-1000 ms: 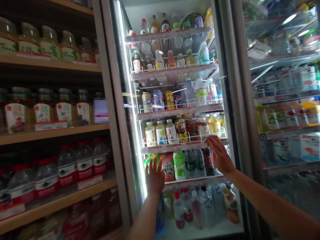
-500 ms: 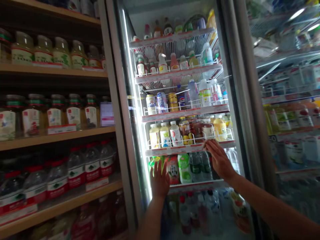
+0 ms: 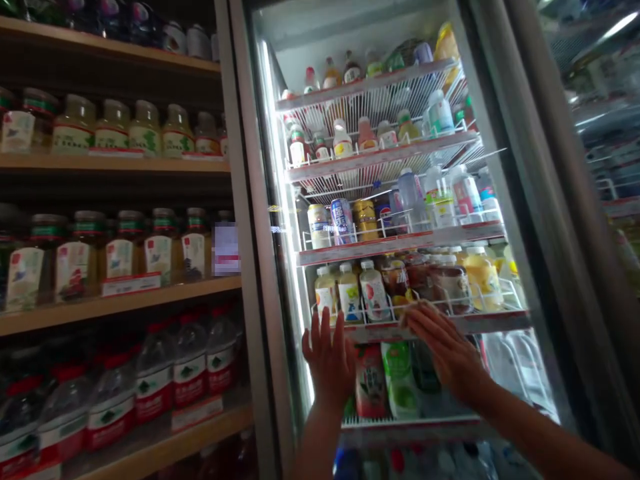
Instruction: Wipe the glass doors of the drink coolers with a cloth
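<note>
My left hand [image 3: 330,367] is raised with its fingers spread and nothing in it, in front of the cooler's lower left part. Its fingertips overlap the row of small white-labelled bottles [image 3: 350,295]; I cannot tell whether they touch. My right hand [image 3: 450,350] reaches in from the right, fingers stretched out close together, near the price rail [image 3: 370,331]. No held object shows in it. Between the hands stand a red drink bottle [image 3: 371,383] and a green bottle [image 3: 399,377]. Brown tea bottles [image 3: 397,277] and a yellow drink bottle [image 3: 484,277] stand above the right hand.
The lit cooler has a metal frame [image 3: 253,220] and wire shelves with drinks, including cans [image 3: 343,220]. At left, a wooden shelf [image 3: 150,297] bears juice bottles [image 3: 75,257] and red-capped water bottles [image 3: 153,373]. Another stocked cooler [image 3: 607,147] is blurred at right.
The view has shifted and come closer, so the shelves look larger and the cooler sits farther right. My left hand now overlaps the small-bottle row; both hands stay raised.
</note>
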Action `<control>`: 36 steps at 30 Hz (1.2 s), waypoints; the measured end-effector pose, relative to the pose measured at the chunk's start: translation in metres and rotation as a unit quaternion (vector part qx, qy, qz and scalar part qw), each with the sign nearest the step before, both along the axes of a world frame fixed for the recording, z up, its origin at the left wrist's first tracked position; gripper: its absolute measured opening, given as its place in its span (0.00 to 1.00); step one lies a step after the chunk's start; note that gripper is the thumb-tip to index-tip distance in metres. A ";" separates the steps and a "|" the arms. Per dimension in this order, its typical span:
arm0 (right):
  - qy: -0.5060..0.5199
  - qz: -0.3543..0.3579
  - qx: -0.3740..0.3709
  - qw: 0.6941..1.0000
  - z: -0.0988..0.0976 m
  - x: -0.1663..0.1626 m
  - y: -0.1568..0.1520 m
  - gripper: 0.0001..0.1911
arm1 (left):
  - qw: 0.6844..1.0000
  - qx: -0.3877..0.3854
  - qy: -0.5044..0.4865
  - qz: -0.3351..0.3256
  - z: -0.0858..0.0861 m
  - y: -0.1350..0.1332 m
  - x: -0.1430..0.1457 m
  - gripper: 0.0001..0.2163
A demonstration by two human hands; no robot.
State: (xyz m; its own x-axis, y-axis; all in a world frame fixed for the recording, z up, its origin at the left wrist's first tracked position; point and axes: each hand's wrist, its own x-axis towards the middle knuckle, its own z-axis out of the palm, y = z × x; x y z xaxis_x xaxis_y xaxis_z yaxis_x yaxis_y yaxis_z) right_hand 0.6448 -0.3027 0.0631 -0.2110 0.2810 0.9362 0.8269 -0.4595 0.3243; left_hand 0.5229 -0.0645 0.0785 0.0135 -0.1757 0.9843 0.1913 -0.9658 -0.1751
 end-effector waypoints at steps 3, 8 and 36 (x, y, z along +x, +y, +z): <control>0.007 0.029 0.087 0.996 0.021 0.006 0.009 0.34 | 1.000 -0.001 0.025 0.018 0.004 0.011 0.005 0.32; 0.001 -0.003 0.029 1.000 0.025 -0.004 0.032 0.33 | 0.999 -0.002 0.035 0.019 -0.005 0.017 0.010 0.31; -0.043 0.013 -0.014 0.999 0.019 -0.002 0.034 0.31 | 1.000 0.003 0.027 0.012 -0.009 0.018 0.009 0.30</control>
State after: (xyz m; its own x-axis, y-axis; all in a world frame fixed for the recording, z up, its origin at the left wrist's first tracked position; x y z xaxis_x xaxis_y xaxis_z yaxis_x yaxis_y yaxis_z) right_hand 0.6430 -0.2687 0.0825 -0.2981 0.3006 0.9060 0.8069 -0.4276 0.4074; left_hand 0.5319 -0.0463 0.0695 0.0701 -0.1807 0.9810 0.2045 -0.9600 -0.1914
